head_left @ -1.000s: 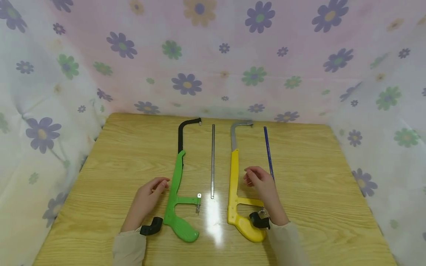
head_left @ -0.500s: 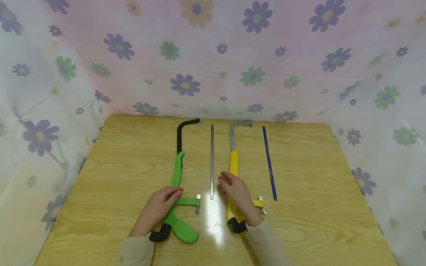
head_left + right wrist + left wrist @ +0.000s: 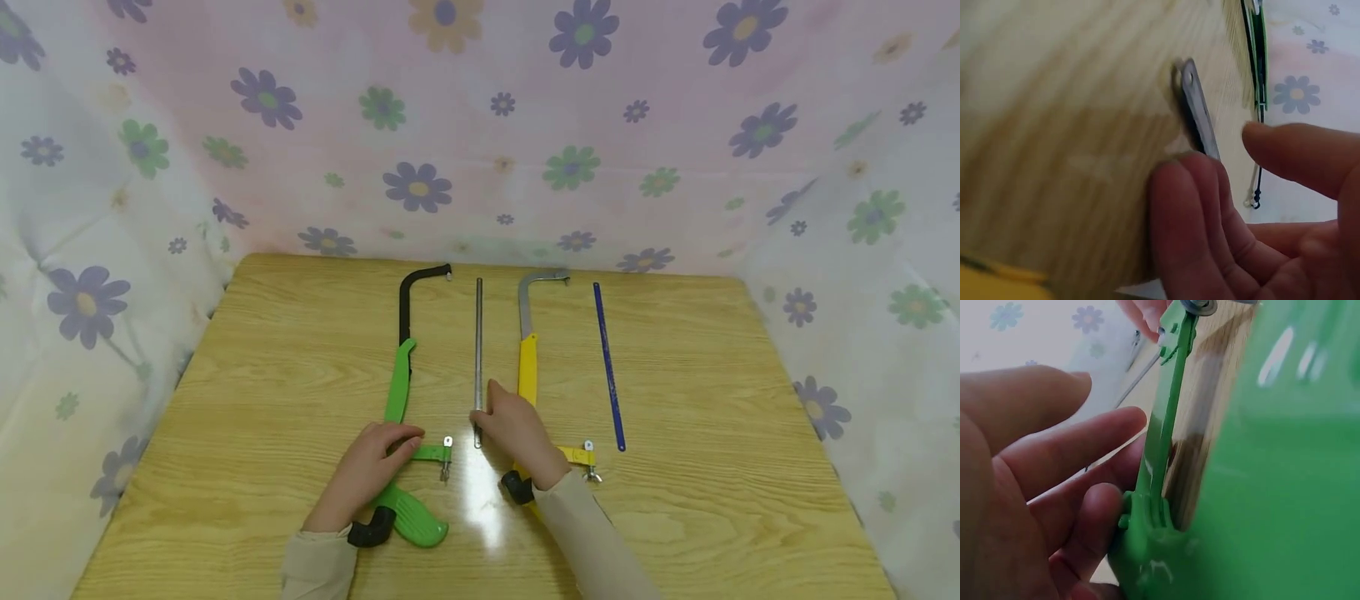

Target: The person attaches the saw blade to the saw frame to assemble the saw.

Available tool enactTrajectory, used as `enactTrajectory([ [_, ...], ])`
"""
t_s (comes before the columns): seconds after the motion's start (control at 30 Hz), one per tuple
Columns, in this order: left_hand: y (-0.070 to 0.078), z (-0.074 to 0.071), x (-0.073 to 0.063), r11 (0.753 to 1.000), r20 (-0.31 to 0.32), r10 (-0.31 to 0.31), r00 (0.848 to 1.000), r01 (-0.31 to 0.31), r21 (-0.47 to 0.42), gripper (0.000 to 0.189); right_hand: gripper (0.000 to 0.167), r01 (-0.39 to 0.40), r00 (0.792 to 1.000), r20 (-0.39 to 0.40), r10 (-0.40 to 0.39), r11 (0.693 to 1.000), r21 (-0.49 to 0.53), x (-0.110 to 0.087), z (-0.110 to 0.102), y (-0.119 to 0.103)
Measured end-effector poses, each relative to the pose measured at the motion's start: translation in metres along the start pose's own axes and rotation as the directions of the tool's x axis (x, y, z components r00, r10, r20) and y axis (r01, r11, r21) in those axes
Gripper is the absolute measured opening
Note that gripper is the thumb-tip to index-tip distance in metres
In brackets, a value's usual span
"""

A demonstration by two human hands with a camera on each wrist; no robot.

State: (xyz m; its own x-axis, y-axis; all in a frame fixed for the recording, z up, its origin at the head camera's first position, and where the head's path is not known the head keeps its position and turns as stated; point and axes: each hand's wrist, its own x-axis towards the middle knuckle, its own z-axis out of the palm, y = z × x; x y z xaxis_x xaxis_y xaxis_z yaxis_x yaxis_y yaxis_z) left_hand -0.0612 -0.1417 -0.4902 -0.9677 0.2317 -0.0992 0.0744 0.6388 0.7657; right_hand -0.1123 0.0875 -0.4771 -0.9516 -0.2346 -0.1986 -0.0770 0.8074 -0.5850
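Observation:
My left hand [image 3: 367, 467] lies over the green hacksaw frame [image 3: 398, 383], above its handle. In the left wrist view the fingertips touch the green frame [image 3: 1147, 556], while the thumb stands away from it. A bare grey hacksaw blade [image 3: 479, 342] lies lengthwise to the right of that frame. Over its near end is my right hand [image 3: 517, 429], reaching across the yellow hacksaw frame [image 3: 528, 367] and hiding part of it. In the right wrist view the fingers are at the grey blade [image 3: 1199, 109], whose holed end sticks out beyond them; the thumb is apart from it.
A blue hacksaw blade [image 3: 609, 367] lies at the right of the yellow frame. All stand on a wooden table [image 3: 712, 417], closed in at the back and sides by a flowered cloth [image 3: 480, 133].
My right hand has moved left, from beside the blue blade across the yellow frame to the grey blade. My left hand has moved right and down onto the green frame.

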Motion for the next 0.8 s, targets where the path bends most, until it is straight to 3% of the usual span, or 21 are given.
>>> enactTrajectory([
  [0.1,-0.0028,0.004,0.0004,1.0,-0.007,0.015,1.0,-0.015,-0.017,0.02,0.056,-0.015,1.0,0.027,0.016,1.0,-0.019,0.0041,-0.0009,-0.0016],
  [0.17,-0.0037,0.0063,-0.0004,0.999,0.003,0.024,1.0,-0.024,-0.024,0.018,0.062,-0.026,0.998,0.052,0.027,0.999,-0.028,0.0056,-0.0005,-0.0015],
  [0.3,-0.0048,0.0092,-0.0019,0.999,0.021,0.032,0.999,-0.032,-0.01,0.017,0.062,-0.022,0.997,0.076,0.026,0.998,-0.052,0.007,0.0015,0.0003],
  [0.47,-0.0043,0.0063,0.0005,0.999,0.016,0.051,0.999,-0.051,-0.005,0.019,0.059,0.008,0.999,0.051,-0.006,0.999,-0.036,0.0093,0.0,-0.0016],
  [0.67,-0.0061,0.0005,0.001,0.998,0.068,0.001,0.998,0.003,-0.057,0.025,0.07,-0.036,0.994,0.102,0.039,0.999,-0.028,0.0096,0.0009,-0.003],
  [0.8,-0.0079,-0.0007,0.0019,0.998,0.084,-0.003,0.996,0.008,-0.061,0.026,0.071,-0.04,0.994,0.103,0.042,0.999,-0.02,0.0093,0.0008,-0.0044],
])
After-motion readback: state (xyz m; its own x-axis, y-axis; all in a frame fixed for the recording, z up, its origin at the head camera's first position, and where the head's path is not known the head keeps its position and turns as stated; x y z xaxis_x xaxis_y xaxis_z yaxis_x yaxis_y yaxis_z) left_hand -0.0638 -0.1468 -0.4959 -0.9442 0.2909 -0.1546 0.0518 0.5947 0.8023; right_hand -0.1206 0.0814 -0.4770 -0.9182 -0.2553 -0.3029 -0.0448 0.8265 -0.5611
